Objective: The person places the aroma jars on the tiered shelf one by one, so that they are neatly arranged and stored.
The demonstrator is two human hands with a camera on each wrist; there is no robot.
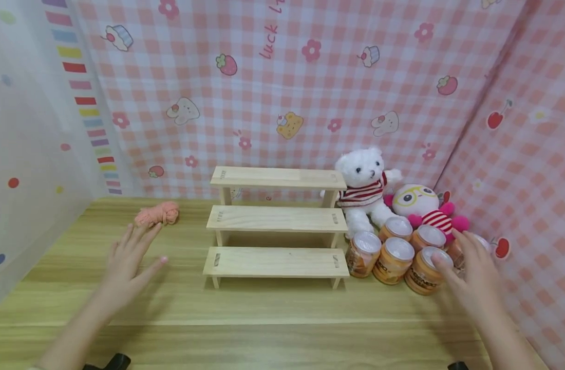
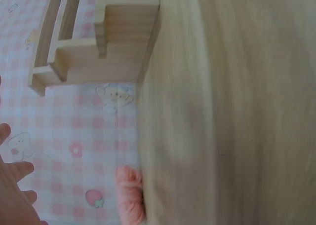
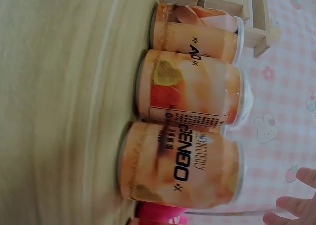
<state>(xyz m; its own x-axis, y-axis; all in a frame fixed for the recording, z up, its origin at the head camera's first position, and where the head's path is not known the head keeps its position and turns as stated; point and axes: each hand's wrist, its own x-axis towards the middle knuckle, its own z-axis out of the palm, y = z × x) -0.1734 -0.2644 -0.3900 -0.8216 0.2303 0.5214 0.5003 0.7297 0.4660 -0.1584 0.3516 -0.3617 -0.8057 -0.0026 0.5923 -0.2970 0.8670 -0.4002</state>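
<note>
My left hand (image 1: pixel 127 262) hovers over the table with its fingers spread, holding nothing. Just beyond its fingertips lies a skein of pink yarn (image 1: pixel 158 213), which the left wrist view shows low down against the backdrop. On the other side my right hand (image 1: pixel 476 275) reaches forward with fingers apart, overlapping the nearest orange-labelled can (image 1: pixel 423 275) in the head view. Several such cans with clear lids stand grouped there; in the right wrist view three cans (image 3: pixel 182 166) line up, the fingers off to one side. Between the hands stands a three-step wooden shelf (image 1: pixel 277 218).
A white teddy bear (image 1: pixel 363 187) in a striped shirt sits behind the cans, beside a pink and white plush toy (image 1: pixel 421 203) with yellow glasses. Pink checked cloth (image 1: pixel 287 77) rises behind the wooden table (image 1: pixel 273 324), with fabric walls left and right.
</note>
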